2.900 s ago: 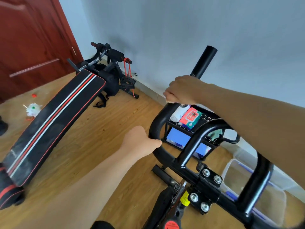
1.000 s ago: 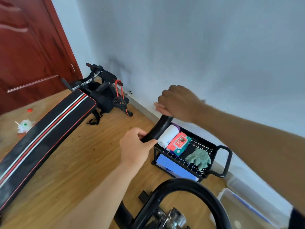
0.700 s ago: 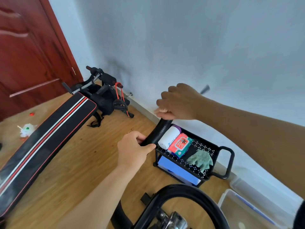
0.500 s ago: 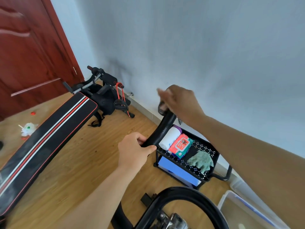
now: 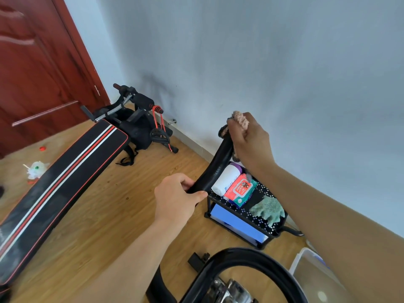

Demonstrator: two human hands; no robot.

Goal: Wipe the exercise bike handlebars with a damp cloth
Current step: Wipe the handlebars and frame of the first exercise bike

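A: What takes up most of the room?

B: A wood-grain floor [image 5: 98, 215] under a pale blue wall [image 5: 262, 62], with a dark red door [image 5: 39, 66] at the left. A long padded bench [image 5: 65, 173], black with red and white stripes, lies along the floor's left side. Near the bottom edge a glossy black loop [image 5: 244, 256] of the bike arcs.

A: And the handlebar?

B: The handlebar [image 5: 216, 165] is a matte black tube, round in section, rising at a slant from mid-frame toward the wall.

A: How is it held?

B: The left hand [image 5: 177, 201] is wrapped around its lower part, fingers curled over the top and thumb pressed along the side. The right hand [image 5: 249, 141] is clenched at the bar's upper end, pinching a cloth [image 5: 240, 119] against it.

A: What does the cloth look like?

B: Fuzzy and pinkish-beige where it pokes out above the knuckles. A darker knitted edge wraps the tip and hangs below the palm. I cannot tell if it is damp.

A: Anything smaller?

B: A black perforated cart [image 5: 262, 215] stands just beside the bar, by the wall. On its top tray lie a white roll [image 5: 225, 179], a red and green wipes pack [image 5: 239, 190] touching it, and a shaggy green rag [image 5: 267, 209] at the right end. A clear bin [image 5: 310, 272] sits at the floor's lower right corner.
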